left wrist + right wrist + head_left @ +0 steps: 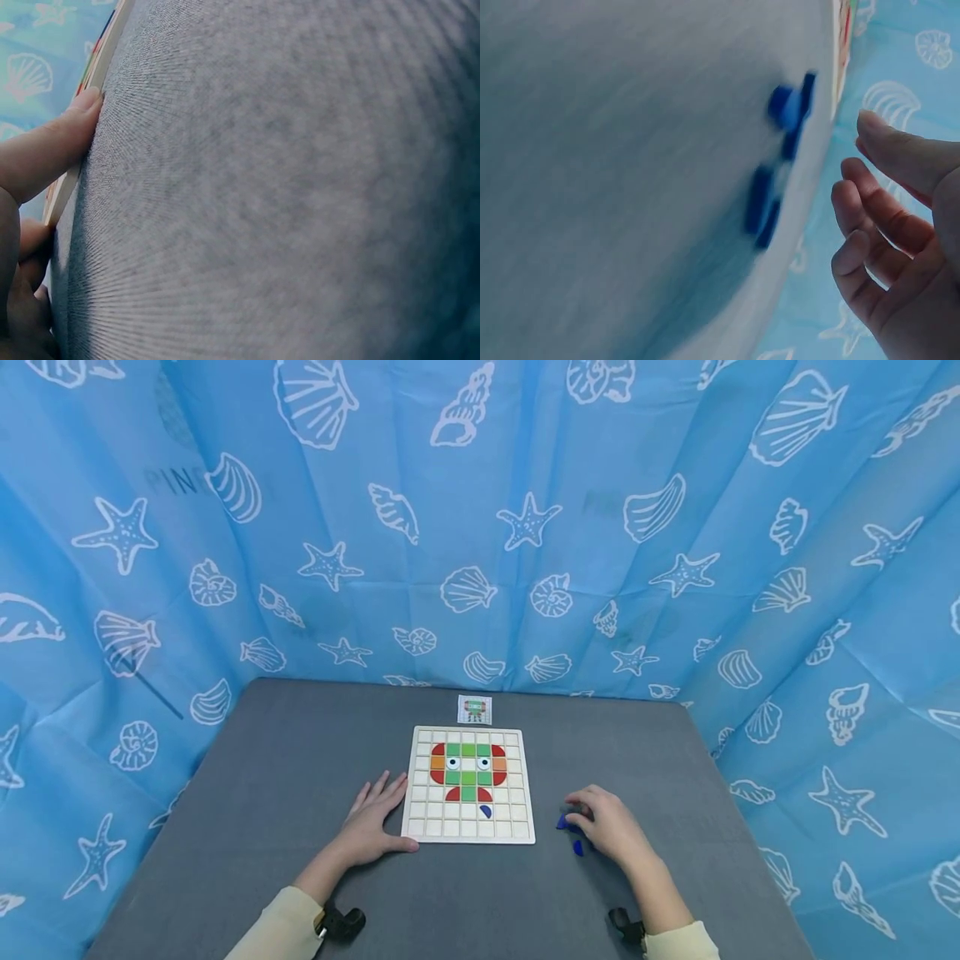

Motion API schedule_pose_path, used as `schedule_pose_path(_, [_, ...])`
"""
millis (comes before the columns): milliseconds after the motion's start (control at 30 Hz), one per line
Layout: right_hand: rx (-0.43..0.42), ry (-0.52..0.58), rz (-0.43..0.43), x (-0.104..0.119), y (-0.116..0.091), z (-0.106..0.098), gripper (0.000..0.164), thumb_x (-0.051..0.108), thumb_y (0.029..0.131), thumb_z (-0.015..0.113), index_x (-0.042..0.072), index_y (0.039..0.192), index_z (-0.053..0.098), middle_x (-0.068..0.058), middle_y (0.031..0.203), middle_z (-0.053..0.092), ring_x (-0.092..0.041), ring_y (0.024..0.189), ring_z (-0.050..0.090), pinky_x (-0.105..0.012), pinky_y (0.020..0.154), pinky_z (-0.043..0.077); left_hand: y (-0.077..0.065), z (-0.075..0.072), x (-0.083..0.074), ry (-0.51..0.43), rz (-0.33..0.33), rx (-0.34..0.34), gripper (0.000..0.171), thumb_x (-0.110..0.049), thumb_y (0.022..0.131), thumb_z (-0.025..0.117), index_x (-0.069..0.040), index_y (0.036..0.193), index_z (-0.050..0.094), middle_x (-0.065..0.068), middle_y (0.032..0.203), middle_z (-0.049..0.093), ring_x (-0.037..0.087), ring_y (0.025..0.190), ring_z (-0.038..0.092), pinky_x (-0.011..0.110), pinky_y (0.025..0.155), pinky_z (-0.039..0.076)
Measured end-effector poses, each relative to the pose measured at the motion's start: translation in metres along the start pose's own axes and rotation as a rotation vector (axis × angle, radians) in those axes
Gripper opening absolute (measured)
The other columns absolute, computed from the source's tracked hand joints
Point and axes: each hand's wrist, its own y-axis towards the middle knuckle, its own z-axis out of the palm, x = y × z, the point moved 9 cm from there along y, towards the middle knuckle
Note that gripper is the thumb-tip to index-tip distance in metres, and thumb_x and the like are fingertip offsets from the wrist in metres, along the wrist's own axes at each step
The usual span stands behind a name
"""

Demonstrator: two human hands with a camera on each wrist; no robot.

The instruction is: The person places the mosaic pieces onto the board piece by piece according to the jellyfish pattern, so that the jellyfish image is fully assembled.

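A white square grid board (435,828) lies on the table with red, green and orange tiles and two eye tiles set in it. Near its lower middle sits one blue rounded piece (486,811), slightly tilted. My left hand (367,827) is spread at the board's left side; its thumb touches the lower left corner, and the left wrist view shows the thumb (56,142) on the board's edge (64,191). Right of the board, my right hand (611,827) hovers with loosely bent fingers above several blue pieces (577,847). In the right wrist view, nothing shows between the fingers and those pieces (761,202) lie below.
A small picture card (484,720) with a similar coloured figure lies just behind the board. Grey cloth covers the table (300,743). A blue curtain (480,527) with white shells and starfish hangs behind and at both sides.
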Motion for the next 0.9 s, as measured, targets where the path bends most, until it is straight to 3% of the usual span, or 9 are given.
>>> schedule_pose_path(133, [0.023,-0.027,0.06,-0.024,-0.013,-0.003,0.024,0.012,0.089,0.077,0.011,0.113,0.075,-0.004,0.106,0.068,-0.019,0.09,0.063,-0.042,0.076,0.054,-0.001,-0.001,-0.002,-0.009,-0.003,-0.003,0.119,-0.069,0.069,0.08,-0.015,0.161,0.027,0.001,0.169,0.022,0.031,0.158,0.005,0.057,0.125,0.003])
schedule_pose_path(267, [0.069,-0.031,0.105,-0.039,-0.021,-0.002,0.02,0.008,0.09,0.075,0.01,0.11,0.075,-0.005,0.103,0.066,-0.021,0.091,0.064,-0.044,0.076,0.054,-0.001,-0.002,-0.003,-0.024,0.0,-0.004,0.118,-0.069,0.07,0.08,-0.015,0.161,0.027,0.002,0.168,0.023,0.032,0.158,0.006,0.058,0.124,0.003])
schedule_pose_path(600, [0.096,-0.017,0.094,-0.037,-0.015,0.003,0.007,0.003,0.089,0.074,0.007,0.095,0.071,-0.001,0.085,0.061,-0.012,0.075,0.056,-0.035,0.067,0.05,-0.001,0.0,-0.001,-0.02,0.004,0.0,0.118,-0.069,0.07,0.079,-0.016,0.161,0.026,0.001,0.169,0.022,0.031,0.158,0.005,0.057,0.124,0.003])
schedule_pose_path(767, [0.107,-0.011,0.109,-0.039,-0.013,0.005,0.004,0.008,0.091,0.074,0.008,0.093,0.07,0.001,0.079,0.062,-0.01,0.071,0.056,-0.034,0.065,0.05,-0.002,-0.001,-0.001,-0.027,0.002,-0.006,0.119,-0.07,0.069,0.079,-0.016,0.161,0.026,0.001,0.169,0.022,0.031,0.158,0.005,0.058,0.124,0.002])
schedule_pose_path(900, [0.117,0.035,0.113,-0.045,-0.011,0.006,0.012,0.013,0.09,0.076,0.007,0.1,0.072,0.003,0.08,0.065,-0.008,0.07,0.058,-0.033,0.065,0.051,-0.002,-0.002,0.0,-0.028,0.0,-0.012,0.119,-0.07,0.069,0.08,-0.016,0.161,0.027,0.001,0.168,0.023,0.032,0.158,0.006,0.058,0.124,0.003])
